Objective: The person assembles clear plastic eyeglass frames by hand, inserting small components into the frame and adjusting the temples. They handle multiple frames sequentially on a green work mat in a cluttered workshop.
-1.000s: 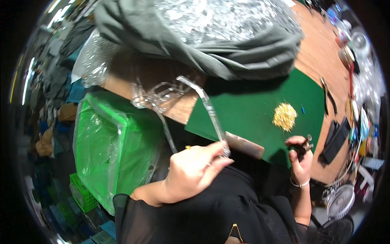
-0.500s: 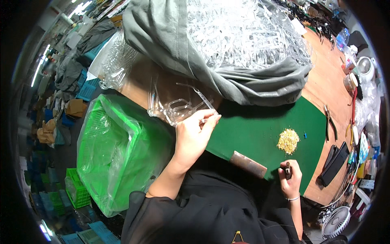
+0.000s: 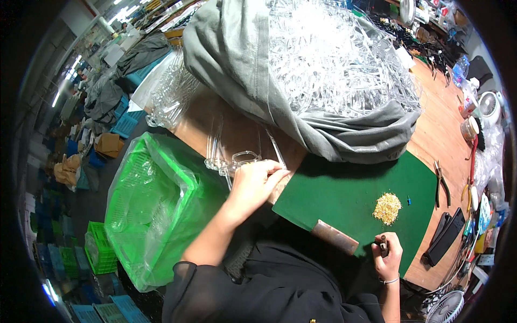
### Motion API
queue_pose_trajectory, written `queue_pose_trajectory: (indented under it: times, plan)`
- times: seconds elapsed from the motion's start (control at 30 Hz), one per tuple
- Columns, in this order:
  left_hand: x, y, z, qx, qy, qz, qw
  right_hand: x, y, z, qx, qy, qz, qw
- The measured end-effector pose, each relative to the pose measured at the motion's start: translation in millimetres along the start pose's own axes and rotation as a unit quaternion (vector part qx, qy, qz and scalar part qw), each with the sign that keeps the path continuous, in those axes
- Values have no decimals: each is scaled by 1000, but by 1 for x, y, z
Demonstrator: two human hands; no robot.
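My left hand pinches a clear plastic eyeglass frame by one side, at the left edge of the green mat. The frame is over the brown tabletop, close beside several clear eyeglass frames lined up there. My right hand is closed around a small tool with a dark, brownish end; its kind is hidden by the fingers. Just beyond that hand, a heap of tiny gold-coloured pieces, perhaps screws, lies on the mat. A small blue piece is beside the heap.
A large heap of clear eyeglass frames rests in grey cloth at the back. A worn metal block sits at the mat's front edge. Pliers and a black case lie right; a plastic-lined green crate stands left.
My left hand has carried the eyeglass frame leftward and away from me, lower toward the lined-up frames. The whole view has shifted slightly. My right hand keeps its grip beside the gold-coloured heap.
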State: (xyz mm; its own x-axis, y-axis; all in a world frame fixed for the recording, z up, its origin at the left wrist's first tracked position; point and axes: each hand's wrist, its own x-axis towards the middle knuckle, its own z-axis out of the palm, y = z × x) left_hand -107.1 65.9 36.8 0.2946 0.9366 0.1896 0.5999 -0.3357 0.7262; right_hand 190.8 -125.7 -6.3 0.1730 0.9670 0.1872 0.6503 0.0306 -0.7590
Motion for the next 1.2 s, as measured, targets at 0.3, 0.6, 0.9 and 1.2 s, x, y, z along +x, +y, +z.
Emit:
queue_pose_trajectory:
  times: [0.3,0.6,0.9,1.2]
  plan:
    - [0,-71,-25,377,-12,109,920,14,-2,-12,36,-6,20,999]
    - [14,-45,-4,384,-104,128,908,-14,36,-22,307,167,84,933]
    - [44,-63,-11,408,-91,131,899,-2,28,-21,325,158,167,917]
    - [89,50,-6,177,130,287,932,-17,33,-7,159,172,12,972]
